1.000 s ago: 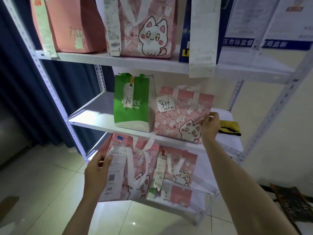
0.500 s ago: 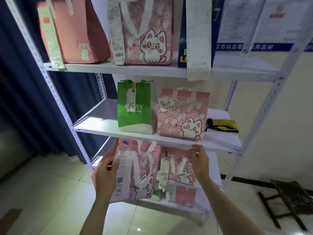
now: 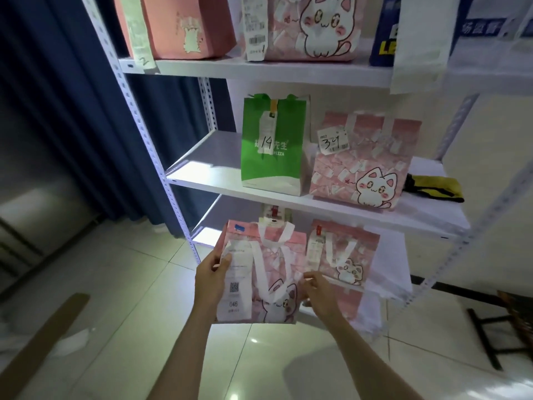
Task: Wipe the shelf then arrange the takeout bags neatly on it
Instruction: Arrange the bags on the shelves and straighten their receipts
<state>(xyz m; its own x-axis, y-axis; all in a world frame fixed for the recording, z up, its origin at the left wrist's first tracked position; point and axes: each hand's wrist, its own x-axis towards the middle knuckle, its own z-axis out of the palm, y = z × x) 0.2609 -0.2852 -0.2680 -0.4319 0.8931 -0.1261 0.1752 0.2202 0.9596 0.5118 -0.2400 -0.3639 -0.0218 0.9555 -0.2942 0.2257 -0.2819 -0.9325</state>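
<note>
The white shelf unit [image 3: 288, 72] carries bags on three levels, and you are working at the lowest one. On the middle shelf [image 3: 213, 157] a green bag [image 3: 271, 157] and a pink cat bag [image 3: 363, 166] stand side by side toward the front edge, with a yellow cloth [image 3: 435, 187] lying near the right end. The pink bag with the long receipt [image 3: 259, 278] is in front of the bottom shelf's left front corner, held off the board, just beside a second pink bag [image 3: 343, 255] that stands on the shelf to its right. Your left hand [image 3: 212, 280] grips its left edge, thumb curled over the receipt. Your right hand [image 3: 318, 290] has its fingers curled at the bag's right edge and seems to hold it. Keep the bag upright, set its base flat on the board, and line its face with its neighbour's. Tuck the loose handles [image 3: 277, 241] so they don't snag.
</note>
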